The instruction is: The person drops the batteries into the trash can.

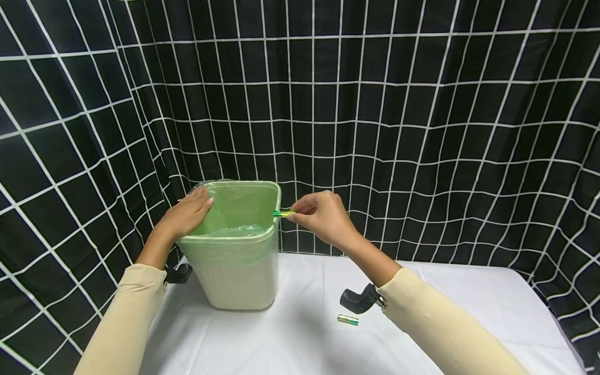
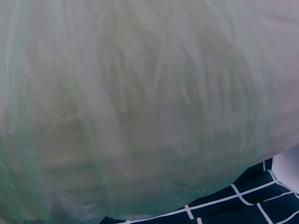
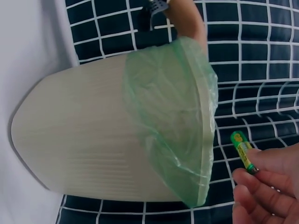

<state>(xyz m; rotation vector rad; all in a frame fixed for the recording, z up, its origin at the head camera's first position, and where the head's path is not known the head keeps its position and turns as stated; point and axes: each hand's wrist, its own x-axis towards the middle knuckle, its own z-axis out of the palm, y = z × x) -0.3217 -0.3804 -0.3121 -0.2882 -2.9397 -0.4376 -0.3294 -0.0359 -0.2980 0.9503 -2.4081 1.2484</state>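
Note:
A pale trash bin (image 1: 239, 281) stands on the white cloth, lined with a translucent green plastic bag (image 1: 244, 247) folded over its rim. On the bin's left rim rests my left hand (image 1: 189, 213), fingers extended. My right hand (image 1: 323, 216) pinches a green and yellow battery (image 1: 283, 213) between thumb and fingers, level with the right rim. In the right wrist view the battery (image 3: 242, 150) pokes out past the fingertips, beside the bin's opening. A second battery (image 1: 348, 320) lies on the cloth below my right wrist. The left wrist view is filled by the bag (image 2: 154, 102) against the bin wall.
The table under a white cloth (image 1: 300, 344) extends to the right of the bin. A black curtain with a white grid (image 1: 375, 104) hangs behind it and along both sides. Each wrist wears a dark camera mount (image 1: 358, 300).

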